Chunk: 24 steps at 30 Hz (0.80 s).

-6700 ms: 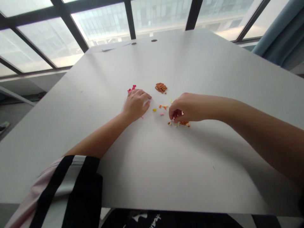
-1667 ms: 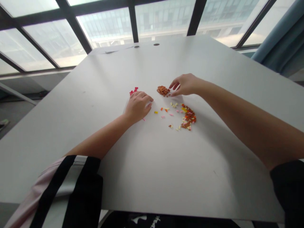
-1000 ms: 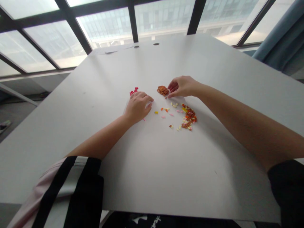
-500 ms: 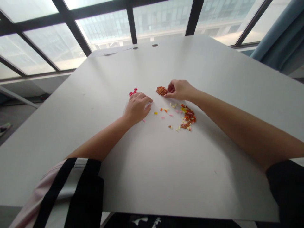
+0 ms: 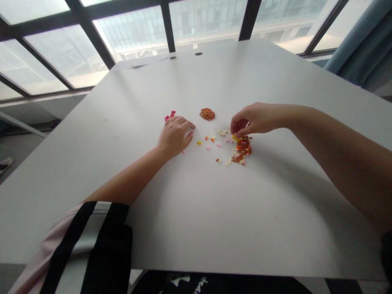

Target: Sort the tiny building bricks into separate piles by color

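My left hand [image 5: 175,134] rests palm down on the white table [image 5: 196,212], fingers loosely curled, beside a few red pieces [image 5: 170,115]. My right hand [image 5: 251,119] hovers at the top of a mixed heap of tiny orange, yellow and pink pieces [image 5: 241,149], its thumb and fingertips pinched together just above the heap. Whether a piece sits between them is too small to tell. A sorted little pile of brown-orange pieces [image 5: 207,114] lies farther back, to the left of my right hand. Loose small pieces [image 5: 211,139] are scattered between my two hands.
Large windows with dark frames [image 5: 167,24] run behind the far table edge. Two small round holes [image 5: 199,53] sit near that edge. A blue curtain [image 5: 358,45] hangs at the right. The near table edge runs just above my lap.
My right hand has drawn back from the brown-orange pile and come down to the right, onto the top of the mixed heap. My left hand has stayed in place.
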Available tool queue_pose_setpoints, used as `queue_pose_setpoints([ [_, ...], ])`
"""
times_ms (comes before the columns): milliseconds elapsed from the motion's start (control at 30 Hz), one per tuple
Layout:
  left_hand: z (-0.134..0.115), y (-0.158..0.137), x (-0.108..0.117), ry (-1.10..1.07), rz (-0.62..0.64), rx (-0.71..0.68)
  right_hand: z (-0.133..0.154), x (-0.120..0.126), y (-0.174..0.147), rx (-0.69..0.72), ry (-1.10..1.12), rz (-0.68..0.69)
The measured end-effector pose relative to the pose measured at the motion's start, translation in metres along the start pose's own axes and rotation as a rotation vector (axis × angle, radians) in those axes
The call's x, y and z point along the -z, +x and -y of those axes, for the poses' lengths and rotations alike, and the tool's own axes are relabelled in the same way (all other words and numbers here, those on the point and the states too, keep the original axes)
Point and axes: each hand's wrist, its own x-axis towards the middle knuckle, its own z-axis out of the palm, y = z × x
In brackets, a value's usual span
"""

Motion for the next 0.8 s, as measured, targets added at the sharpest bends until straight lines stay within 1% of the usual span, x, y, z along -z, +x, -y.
queue_pose_setpoints([
  [67, 0.001, 0.000, 0.000, 0.006, -0.002, 0.003, -0.002, 0.001, -0.004, 0.006, -0.037, 0.010],
  [167, 0.001, 0.000, -0.001, 0.005, -0.006, 0.006, -0.006, 0.005, -0.005, 0.003, -0.077, -0.053],
  [233, 0.002, 0.000, -0.001, 0.002, -0.003, 0.004, -0.009, 0.008, -0.005, -0.024, -0.089, -0.068],
  [300, 0.001, 0.000, 0.000, 0.000, 0.004, 0.004, -0.009, 0.012, -0.008, -0.061, -0.094, -0.037],
  [467, 0.001, 0.000, 0.000, -0.005, 0.012, 0.005, -0.014, 0.018, -0.021, -0.153, -0.137, 0.093],
  [533, 0.001, 0.000, 0.000, -0.007, 0.010, 0.007, -0.022, 0.016, -0.021, -0.203, -0.127, 0.135],
  [633, 0.001, 0.000, 0.000, -0.008, 0.009, 0.008, -0.035, 0.007, -0.012, -0.259, -0.075, 0.170],
  [700, 0.001, 0.000, -0.001, -0.015, 0.006, 0.005, -0.040, 0.002, -0.005, -0.228, -0.047, 0.177],
  [800, 0.001, 0.000, -0.001, -0.026, -0.002, 0.002, -0.039, -0.002, 0.000, -0.131, -0.071, 0.163],
])
